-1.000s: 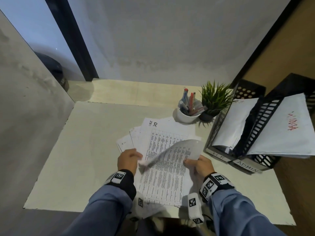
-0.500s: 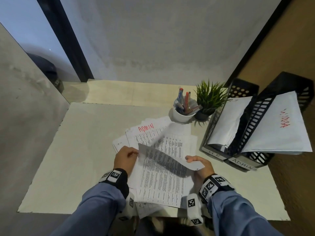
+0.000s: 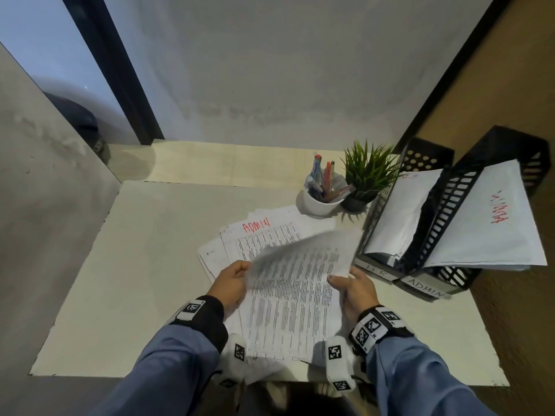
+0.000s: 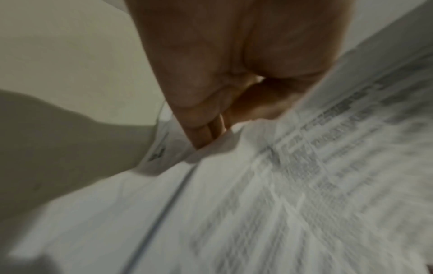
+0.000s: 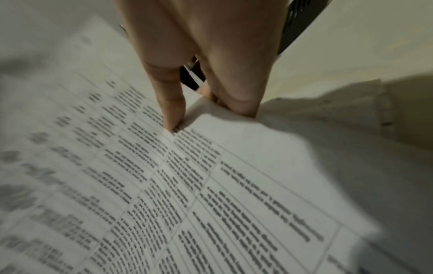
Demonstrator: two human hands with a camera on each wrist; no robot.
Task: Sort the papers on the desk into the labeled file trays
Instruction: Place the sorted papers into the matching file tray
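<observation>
I hold a printed sheet (image 3: 294, 283) lifted off the paper pile, its far end blurred in the air. My left hand (image 3: 232, 283) pinches its left edge, fingers curled (image 4: 206, 129). The right hand (image 3: 351, 285) grips the right edge, with the thumb (image 5: 172, 109) on top and the fingers beneath. Under it lies the fanned pile, whose top sheet (image 3: 264, 232) is marked ADMIN in red. At the right stand two black mesh trays: the HR tray (image 3: 375, 217) and the ADMIN tray (image 3: 444, 211), each holding white papers.
A white cup of pens (image 3: 321, 199) and a small potted plant (image 3: 365, 175) stand behind the pile, beside the trays. The pale desk (image 3: 150, 265) stretches to the left. A grey wall runs behind, and a brown wall stands to the right.
The held sheet's far end, curled toward me half a second ago, has swung up and away. The red ADMIN sheet came into view beneath where an HR sheet showed before.
</observation>
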